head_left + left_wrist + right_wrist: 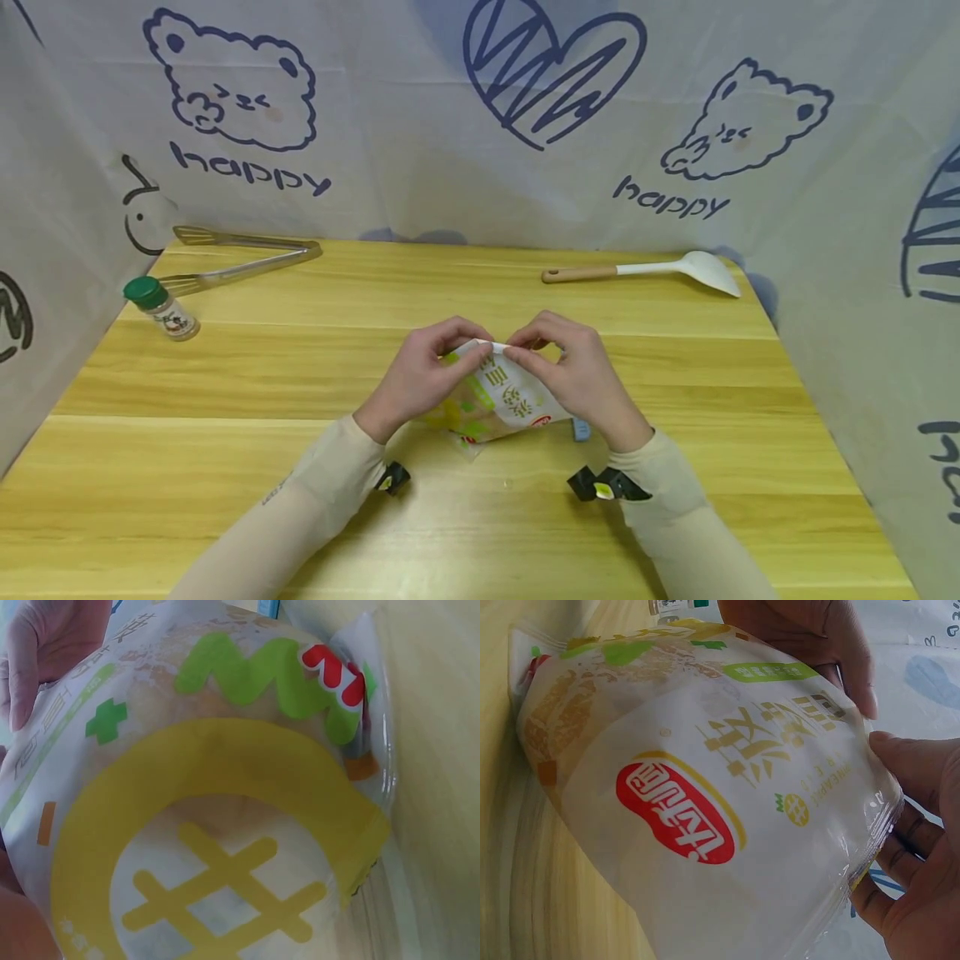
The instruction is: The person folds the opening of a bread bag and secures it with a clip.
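Note:
Both hands hold a sealed plastic bread bag (pixel 498 400) at its far edge, above the middle of the table. White film with yellow and green print and a red logo covers it, and brown bread (pixel 562 712) shows through the film. My left hand (pixel 431 371) pinches the edge between thumb and fingers. Close beside it, my right hand (pixel 585 375) pinches the same edge, thumb tips nearly meeting. In the right wrist view, the right thumb lies on the printed face and its fingers curl behind the edge. The edge looks unbroken.
A small blue object (pixel 581 429) lies partly hidden by the bag's right side. Metal tongs (pixel 262 258) and a green-capped seasoning jar (pixel 168 312) are at the back left. A white spatula with a wooden handle (pixel 645 268) lies at the back right. Printed cloth (pixel 420 167) walls the table.

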A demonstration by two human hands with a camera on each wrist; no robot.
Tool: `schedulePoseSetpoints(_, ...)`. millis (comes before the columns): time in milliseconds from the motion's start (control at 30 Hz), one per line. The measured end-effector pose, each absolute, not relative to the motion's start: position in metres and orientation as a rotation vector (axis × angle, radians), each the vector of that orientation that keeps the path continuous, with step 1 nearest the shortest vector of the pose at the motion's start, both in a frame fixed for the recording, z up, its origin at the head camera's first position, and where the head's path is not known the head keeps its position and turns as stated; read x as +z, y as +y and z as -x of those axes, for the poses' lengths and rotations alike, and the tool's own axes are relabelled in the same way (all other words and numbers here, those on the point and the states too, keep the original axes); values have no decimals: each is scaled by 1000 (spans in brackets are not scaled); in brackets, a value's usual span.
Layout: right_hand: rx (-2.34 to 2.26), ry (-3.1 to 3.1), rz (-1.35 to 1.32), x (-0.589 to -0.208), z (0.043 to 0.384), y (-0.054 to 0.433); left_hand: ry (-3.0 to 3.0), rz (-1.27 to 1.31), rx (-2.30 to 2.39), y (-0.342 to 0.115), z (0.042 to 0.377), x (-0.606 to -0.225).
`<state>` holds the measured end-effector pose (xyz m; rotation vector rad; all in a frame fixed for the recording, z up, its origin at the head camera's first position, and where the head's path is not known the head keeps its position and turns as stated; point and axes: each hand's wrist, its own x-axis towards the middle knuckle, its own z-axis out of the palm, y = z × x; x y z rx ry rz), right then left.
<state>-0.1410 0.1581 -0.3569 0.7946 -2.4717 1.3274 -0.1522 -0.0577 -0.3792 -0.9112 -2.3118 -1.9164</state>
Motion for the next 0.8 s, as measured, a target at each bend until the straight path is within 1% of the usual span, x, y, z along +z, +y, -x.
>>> schedulePoseSetpoints(500, 1312, -2495, -794, -357, 139, 160, -2320, 925, -1886, -57, 154, -382)
schedulePoseSetpoints(800, 1330, -2528, -750, -359, 139, 164, -2361, 875, -1830, -57, 155, -379)
